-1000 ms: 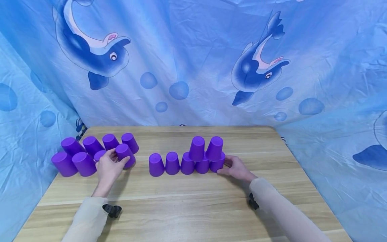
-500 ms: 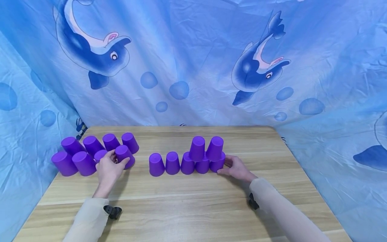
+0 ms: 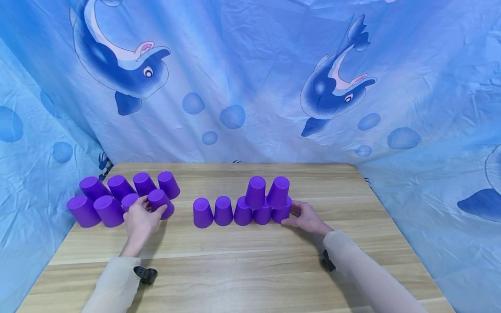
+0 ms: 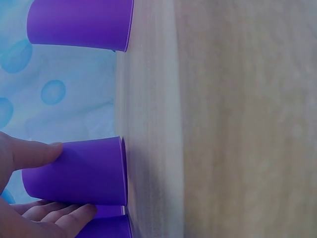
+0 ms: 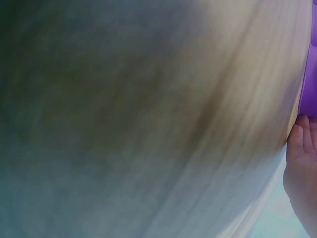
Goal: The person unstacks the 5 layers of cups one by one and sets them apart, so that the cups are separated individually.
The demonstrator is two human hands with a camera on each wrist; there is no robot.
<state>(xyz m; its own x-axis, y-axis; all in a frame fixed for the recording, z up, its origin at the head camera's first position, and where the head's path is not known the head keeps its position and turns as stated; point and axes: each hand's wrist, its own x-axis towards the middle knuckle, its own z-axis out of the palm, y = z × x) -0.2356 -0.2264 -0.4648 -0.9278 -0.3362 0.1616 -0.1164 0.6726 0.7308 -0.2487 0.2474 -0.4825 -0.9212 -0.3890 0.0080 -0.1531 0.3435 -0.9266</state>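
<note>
Hands well apart, each at an inverted, tapered purple cup on a pale wood-grain table (image 3: pixel 242 274).
Landmark: the straight row of five purple cups (image 3: pixel 242 212). To its left, the left hand (image 3: pixel 141 221) pinches a separate purple cup (image 3: pixel 161 205) between thumb and fingers; seven grouped cups (image 3: pixel 108 211) stand to the left of and behind that cup. At the row's right end, the right hand (image 3: pixel 307 218) touches the last cup (image 3: pixel 280 214); whether it grips cannot be told. Two upper cups (image 3: pixel 255 193) rest on the row's right part.
</note>
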